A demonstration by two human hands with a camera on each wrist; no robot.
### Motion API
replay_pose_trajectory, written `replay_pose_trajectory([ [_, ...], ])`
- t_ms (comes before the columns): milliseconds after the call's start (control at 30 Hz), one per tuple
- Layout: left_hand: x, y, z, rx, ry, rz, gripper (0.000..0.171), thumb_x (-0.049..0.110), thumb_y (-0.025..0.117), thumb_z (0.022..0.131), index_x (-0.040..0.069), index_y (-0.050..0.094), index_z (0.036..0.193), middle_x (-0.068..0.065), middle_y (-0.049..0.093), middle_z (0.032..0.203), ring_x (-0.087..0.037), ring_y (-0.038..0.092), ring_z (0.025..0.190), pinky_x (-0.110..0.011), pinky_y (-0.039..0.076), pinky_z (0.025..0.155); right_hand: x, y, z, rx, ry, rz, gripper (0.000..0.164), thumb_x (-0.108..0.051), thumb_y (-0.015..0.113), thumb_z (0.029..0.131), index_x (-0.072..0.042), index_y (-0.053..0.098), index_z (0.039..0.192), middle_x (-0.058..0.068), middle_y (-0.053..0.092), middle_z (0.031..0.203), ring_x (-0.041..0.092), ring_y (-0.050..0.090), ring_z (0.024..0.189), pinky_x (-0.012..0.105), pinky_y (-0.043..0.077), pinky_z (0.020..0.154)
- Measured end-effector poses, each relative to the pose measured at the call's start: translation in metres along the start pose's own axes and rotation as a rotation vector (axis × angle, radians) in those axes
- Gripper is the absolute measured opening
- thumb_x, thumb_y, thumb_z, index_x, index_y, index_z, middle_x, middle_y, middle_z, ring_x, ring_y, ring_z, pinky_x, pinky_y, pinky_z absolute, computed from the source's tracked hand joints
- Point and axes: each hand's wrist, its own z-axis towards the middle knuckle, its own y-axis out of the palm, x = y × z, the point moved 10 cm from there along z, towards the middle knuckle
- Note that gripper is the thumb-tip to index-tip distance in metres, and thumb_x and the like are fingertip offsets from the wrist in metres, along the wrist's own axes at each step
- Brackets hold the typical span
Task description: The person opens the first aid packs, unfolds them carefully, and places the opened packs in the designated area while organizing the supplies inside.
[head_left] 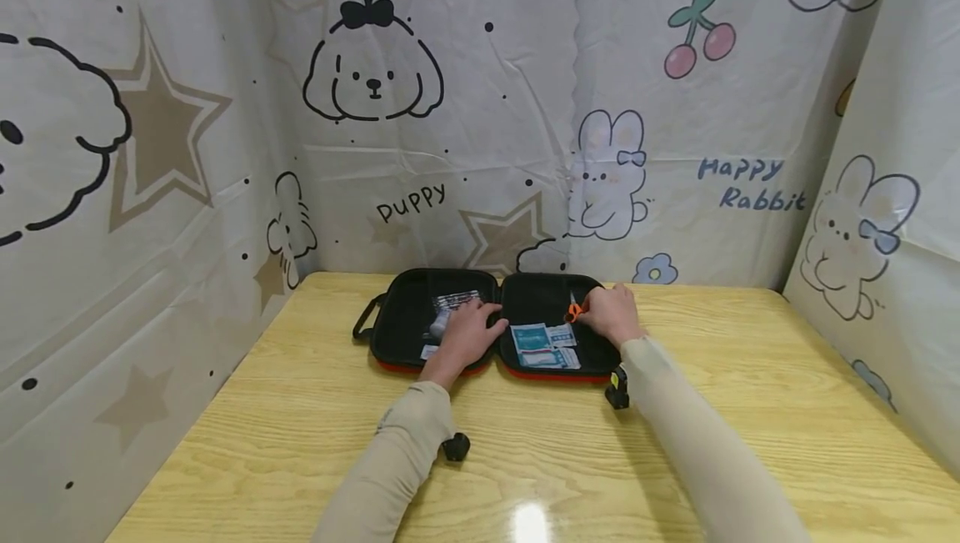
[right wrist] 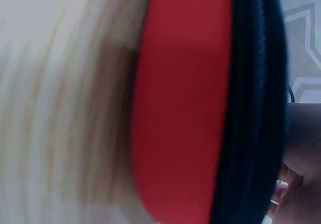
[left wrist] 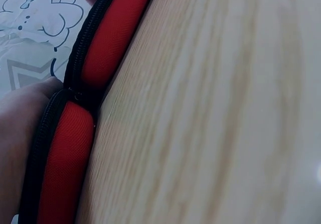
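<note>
A black case with red outer sides (head_left: 397,318) lies unfolded on the table in the head view, its two halves side by side. My left hand (head_left: 467,333) reaches into the left half, fingers spread and thumb apart, over clear-wrapped items (head_left: 456,301); what lies under the palm is hidden. In the right half, my right hand (head_left: 613,314) pinches small scissors (head_left: 574,309) by their orange handles, blades pointing away. Teal-and-white packets (head_left: 531,338) lie left of that hand. The wrist views show mostly the case's red side (left wrist: 67,158) and black zipper edge (right wrist: 256,103).
The case rests on a light wooden table (head_left: 300,443) near its back edge. A black carry handle (head_left: 366,318) sticks out on the case's left. Printed cloth (head_left: 480,109) hangs behind the table and on both sides.
</note>
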Motion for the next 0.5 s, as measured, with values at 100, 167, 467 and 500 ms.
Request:
replay_pose_trajectory([
  [100,0.000,0.000,0.000,0.008,0.004,0.000,0.047,0.046,0.050,0.102,0.020,0.057,0.140,-0.013,0.053,0.140,-0.032,0.048,0.130,-0.050,0.036,0.109,-0.004,0.003,0.002,-0.031,0.015,0.029,0.020,-0.027,0.076,0.085,-0.006,0.079,0.085,0.011,0.075,0.089,0.040,0.059,0.092,0.050,0.045,0.086],
  [167,0.002,0.001,0.001,0.010,0.012,0.001,0.047,0.046,0.050,0.102,0.020,0.057,0.140,-0.013,0.054,0.139,-0.032,0.049,0.129,-0.050,0.037,0.108,-0.005,0.007,0.003,-0.061,0.032,0.058,0.020,-0.025,0.074,0.087,-0.006,0.079,0.090,0.013,0.076,0.094,0.038,0.062,0.093,0.049,0.048,0.085],
  [467,0.001,0.001,0.000,0.006,0.010,0.004,0.047,0.046,0.050,0.102,0.020,0.056,0.141,-0.013,0.053,0.140,-0.033,0.048,0.130,-0.050,0.036,0.109,-0.020,0.025,0.005,-0.215,0.045,0.333,0.039,-0.012,0.058,0.094,0.007,0.061,0.128,0.025,0.063,0.128,0.032,0.062,0.111,0.049,0.049,0.101],
  [500,0.000,0.001,-0.001,0.007,0.009,0.004,0.047,0.046,0.050,0.102,0.020,0.056,0.141,-0.013,0.053,0.139,-0.032,0.048,0.130,-0.050,0.036,0.109,-0.021,0.025,0.004,-0.215,0.049,0.351,0.040,-0.012,0.058,0.095,0.007,0.060,0.130,0.025,0.063,0.129,0.032,0.062,0.112,0.049,0.048,0.101],
])
